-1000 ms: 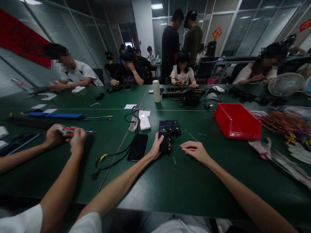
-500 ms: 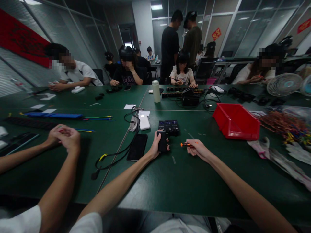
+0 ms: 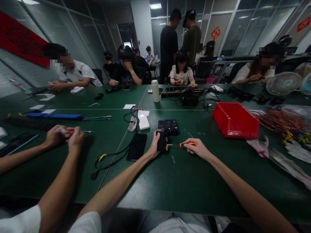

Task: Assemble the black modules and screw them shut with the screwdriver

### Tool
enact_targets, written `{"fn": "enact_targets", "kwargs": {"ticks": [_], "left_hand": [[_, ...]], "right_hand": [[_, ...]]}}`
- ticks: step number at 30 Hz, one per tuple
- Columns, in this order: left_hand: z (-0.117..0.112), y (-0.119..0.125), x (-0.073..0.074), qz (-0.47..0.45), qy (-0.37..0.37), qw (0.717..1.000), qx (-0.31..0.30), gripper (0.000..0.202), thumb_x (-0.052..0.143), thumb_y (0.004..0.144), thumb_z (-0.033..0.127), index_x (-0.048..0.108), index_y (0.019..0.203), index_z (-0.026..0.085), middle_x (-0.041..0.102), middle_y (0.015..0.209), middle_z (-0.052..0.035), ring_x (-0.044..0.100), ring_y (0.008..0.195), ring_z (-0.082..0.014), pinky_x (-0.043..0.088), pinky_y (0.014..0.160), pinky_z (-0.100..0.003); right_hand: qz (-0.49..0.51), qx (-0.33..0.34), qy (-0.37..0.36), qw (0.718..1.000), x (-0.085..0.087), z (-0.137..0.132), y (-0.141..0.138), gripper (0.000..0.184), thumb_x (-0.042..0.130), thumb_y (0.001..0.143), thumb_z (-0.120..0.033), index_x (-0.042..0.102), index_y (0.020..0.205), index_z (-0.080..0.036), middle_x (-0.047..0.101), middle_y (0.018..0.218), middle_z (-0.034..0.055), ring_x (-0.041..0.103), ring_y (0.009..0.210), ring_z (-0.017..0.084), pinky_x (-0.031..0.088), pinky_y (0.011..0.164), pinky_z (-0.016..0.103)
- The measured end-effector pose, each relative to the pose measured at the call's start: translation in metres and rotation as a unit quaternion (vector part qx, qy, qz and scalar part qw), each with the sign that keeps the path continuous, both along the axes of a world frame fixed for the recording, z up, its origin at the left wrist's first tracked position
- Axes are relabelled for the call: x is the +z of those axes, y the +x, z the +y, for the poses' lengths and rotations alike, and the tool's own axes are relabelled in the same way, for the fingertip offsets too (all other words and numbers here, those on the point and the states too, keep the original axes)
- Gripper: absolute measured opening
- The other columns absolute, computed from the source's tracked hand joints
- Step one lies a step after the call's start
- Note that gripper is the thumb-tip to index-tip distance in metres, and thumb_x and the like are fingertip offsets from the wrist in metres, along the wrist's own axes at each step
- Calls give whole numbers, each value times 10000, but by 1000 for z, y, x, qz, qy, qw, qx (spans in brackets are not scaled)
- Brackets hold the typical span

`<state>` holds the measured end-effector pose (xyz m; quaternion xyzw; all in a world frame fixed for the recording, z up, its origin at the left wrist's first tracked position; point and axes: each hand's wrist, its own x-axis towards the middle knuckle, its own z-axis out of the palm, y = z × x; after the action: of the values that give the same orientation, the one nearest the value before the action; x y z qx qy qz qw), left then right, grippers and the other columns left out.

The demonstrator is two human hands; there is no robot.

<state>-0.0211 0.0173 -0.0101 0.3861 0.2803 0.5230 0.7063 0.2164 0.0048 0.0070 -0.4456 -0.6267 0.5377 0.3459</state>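
My left hand [image 3: 154, 147] grips a small black box-shaped device [image 3: 161, 141], thumb across its front and fingertips round its right side. In my right hand [image 3: 197, 149] is a screwdriver [image 3: 191, 144] with an orange and black handle. Its thin shaft points left, and the tip reaches the right side of the black device; whether it sits in a screw is too small to tell. Just beyond the device, a group of similar black modules [image 3: 171, 126] lies on the green table [image 3: 155, 187]. Left of my left hand rests a black smartphone [image 3: 137, 147].
A co-worker's hands [image 3: 69, 136] hold something small and red at the left. A black cable [image 3: 115, 160] and a white power bank [image 3: 144, 122] lie left of centre. To the right are a red bin [image 3: 236, 124], gloves [image 3: 274, 158] and copper wires [image 3: 284, 123]. A bottle [image 3: 155, 91] stands farther back.
The fingers of my right hand have shifted on the screwdriver, showing more of its orange handle. My left hand keeps its hold on the device. The co-worker's hands have moved slightly right and apart.
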Motion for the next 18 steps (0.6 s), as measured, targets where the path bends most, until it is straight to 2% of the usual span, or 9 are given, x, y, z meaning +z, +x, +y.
{"fn": "enact_targets", "kwargs": {"ticks": [6, 10, 14, 18], "left_hand": [[0, 0, 0, 1, 3, 1000, 4, 440, 444, 821, 535, 302, 1134, 260, 559, 786, 0, 556, 446, -120, 469, 422, -273], [1, 0, 1, 3, 14, 1000, 10, 429, 430, 827, 542, 296, 1124, 264, 564, 798, 0, 557, 447, -117, 466, 426, -267], [0, 0, 1, 7, 21, 1000, 17, 439, 416, 828, 556, 285, 1135, 271, 581, 827, -9, 566, 468, -111, 472, 447, -259], [-2, 0, 0, 25, 43, 999, -5, 454, 403, 846, 528, 256, 1184, 264, 590, 789, -15, 569, 473, -120, 466, 449, -252]], "right_hand": [[-23, 13, 14, 1000, 5, -1, 2, 375, 634, 739, -438, 650, 959, -136, 584, 646, 15, 494, 498, 83, 393, 455, 217], [-3, 4, 2, 1000, -1, 1, 0, 365, 608, 762, -457, 637, 918, -129, 585, 634, 14, 475, 467, 72, 369, 432, 201], [49, -7, -106, 993, -6, 5, 0, 490, 402, 848, -565, 608, 903, -124, 538, 546, 0, 386, 377, 58, 255, 350, 186], [17, 48, -198, 979, -2, 4, 4, 440, 518, 813, -525, 607, 943, -114, 437, 490, -57, 281, 366, 32, 176, 361, 176]]}}
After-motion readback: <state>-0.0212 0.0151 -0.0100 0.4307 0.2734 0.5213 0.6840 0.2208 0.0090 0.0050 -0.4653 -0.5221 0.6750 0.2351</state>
